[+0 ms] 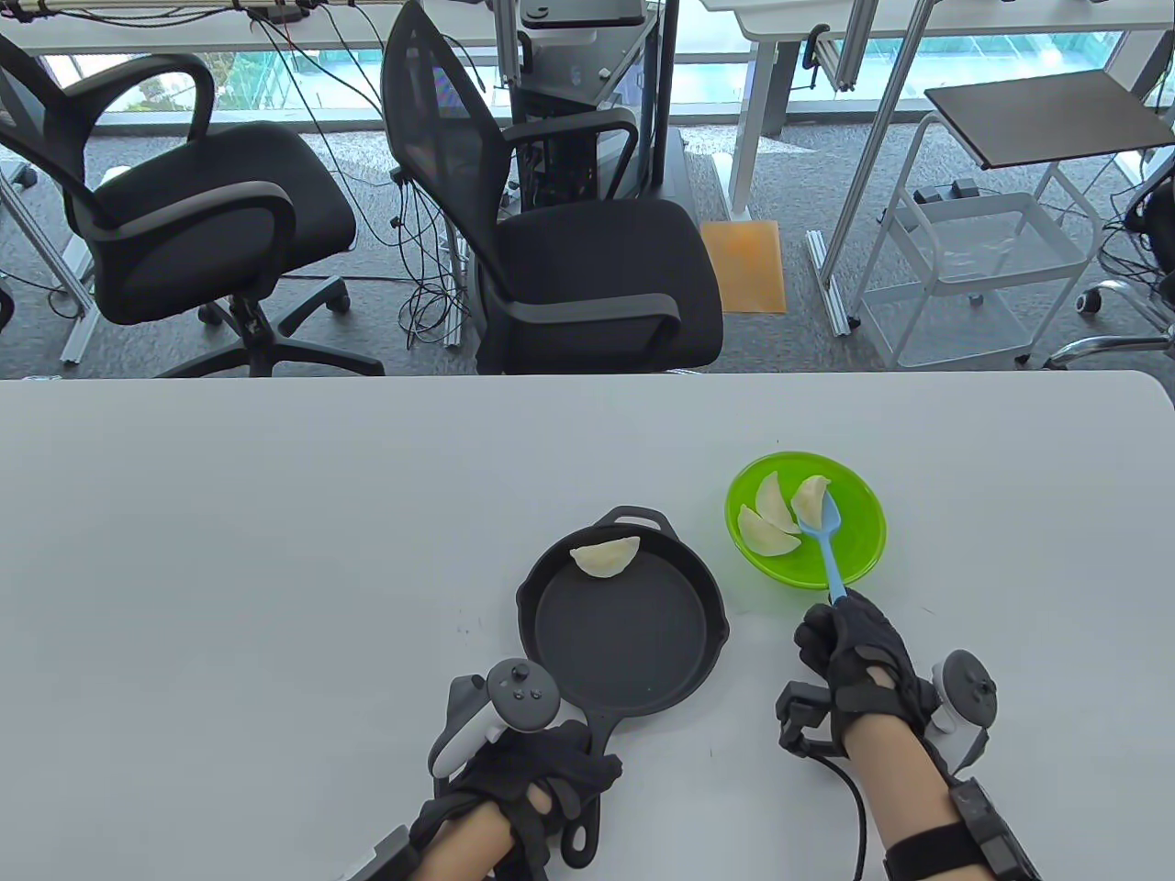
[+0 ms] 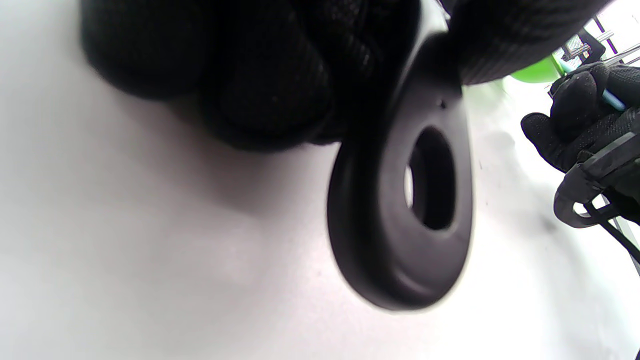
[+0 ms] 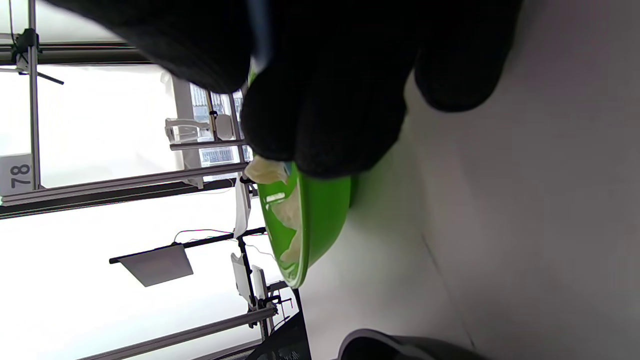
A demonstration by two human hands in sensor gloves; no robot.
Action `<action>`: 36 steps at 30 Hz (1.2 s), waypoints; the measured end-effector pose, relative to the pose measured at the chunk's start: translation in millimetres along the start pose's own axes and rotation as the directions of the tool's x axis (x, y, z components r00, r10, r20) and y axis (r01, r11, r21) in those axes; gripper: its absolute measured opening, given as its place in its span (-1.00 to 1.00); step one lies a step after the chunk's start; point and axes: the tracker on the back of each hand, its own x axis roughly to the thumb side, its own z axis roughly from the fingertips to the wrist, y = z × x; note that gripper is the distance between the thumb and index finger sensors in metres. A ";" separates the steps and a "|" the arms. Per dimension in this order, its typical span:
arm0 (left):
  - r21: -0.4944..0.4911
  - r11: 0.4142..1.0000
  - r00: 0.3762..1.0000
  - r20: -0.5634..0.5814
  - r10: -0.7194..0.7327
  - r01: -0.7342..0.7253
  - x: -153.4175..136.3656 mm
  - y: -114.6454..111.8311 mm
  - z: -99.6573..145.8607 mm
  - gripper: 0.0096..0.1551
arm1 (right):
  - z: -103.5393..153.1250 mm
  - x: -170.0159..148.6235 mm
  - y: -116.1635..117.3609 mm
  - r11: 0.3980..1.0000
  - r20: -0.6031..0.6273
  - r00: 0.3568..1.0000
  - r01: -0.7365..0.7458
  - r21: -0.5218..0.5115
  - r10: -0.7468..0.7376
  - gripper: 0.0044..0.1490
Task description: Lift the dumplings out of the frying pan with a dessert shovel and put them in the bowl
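My left hand [image 1: 528,771] curls around the long handle of the black cast-iron frying pan [image 1: 624,633], nearest me on the white table [image 1: 229,551]. My right hand [image 1: 854,665] grips the handle of the light-blue plastic dessert shovel [image 1: 823,541], its blade reaching into the round lime-green plastic bowl [image 1: 867,537] beyond. One pale crescent dumpling [image 1: 606,556] lies at the pan's far rim. Three more pale dumplings [image 1: 776,514] sit in the bowl, the blade touching one.
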 end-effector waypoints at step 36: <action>-0.001 1.000 1.000 0.001 0.000 0.000 -1.3 1.2 -0.7 -0.24 | 34.4 51.6 21.6 0.895 0.540 0.718 -0.398 -0.199 0.439 -0.20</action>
